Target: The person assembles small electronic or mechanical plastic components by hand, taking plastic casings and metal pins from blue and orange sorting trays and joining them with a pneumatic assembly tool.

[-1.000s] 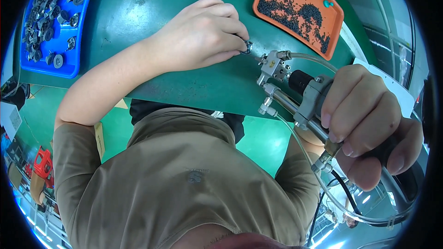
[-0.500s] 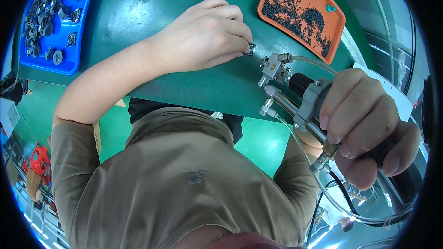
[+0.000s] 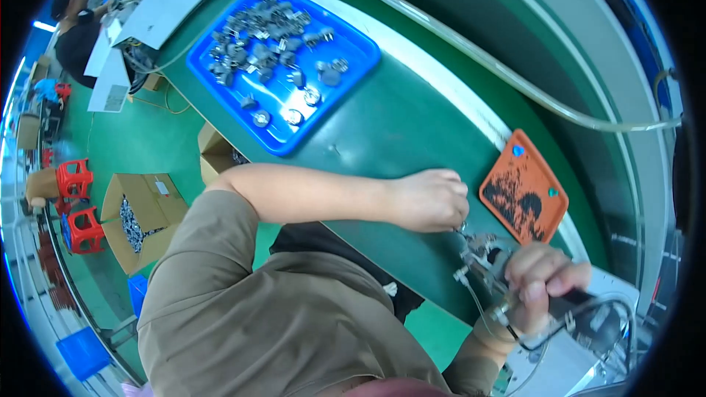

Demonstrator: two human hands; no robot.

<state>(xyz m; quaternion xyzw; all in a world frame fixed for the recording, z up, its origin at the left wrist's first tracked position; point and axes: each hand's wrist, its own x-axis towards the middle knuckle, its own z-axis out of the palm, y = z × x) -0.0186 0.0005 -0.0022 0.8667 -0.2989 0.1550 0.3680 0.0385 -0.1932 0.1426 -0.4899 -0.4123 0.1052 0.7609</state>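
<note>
My left hand (image 3: 434, 200) is closed, fingertips pinched on a small dark metal part (image 3: 462, 228), mostly hidden by the fingers. That part sits right at the tip of a silver pneumatic valve tool (image 3: 479, 250) with fittings and thin clear hoses. Wrapped round the rear of this tool is my right hand (image 3: 543, 273), closed; its grip is somewhat blurred. Beyond both hands lies an orange tray (image 3: 553, 176) with many tiny black pieces (image 3: 507, 195). A blue tray (image 3: 353, 88) to the far left holds many grey round metal-and-plastic parts (image 3: 265, 51).
The green table (image 3: 412, 140) has a white strip along its far edge, with a clear hose (image 3: 471, 51) above. Left on the floor are an open carton (image 3: 158, 209) of small parts and red stools (image 3: 87, 229). Another person (image 3: 77, 37) works at upper left.
The view has swung left and widened, bringing the whole blue tray and the cartons into sight. Both hands stay closed at the valve tool, the left still pinching the small part.
</note>
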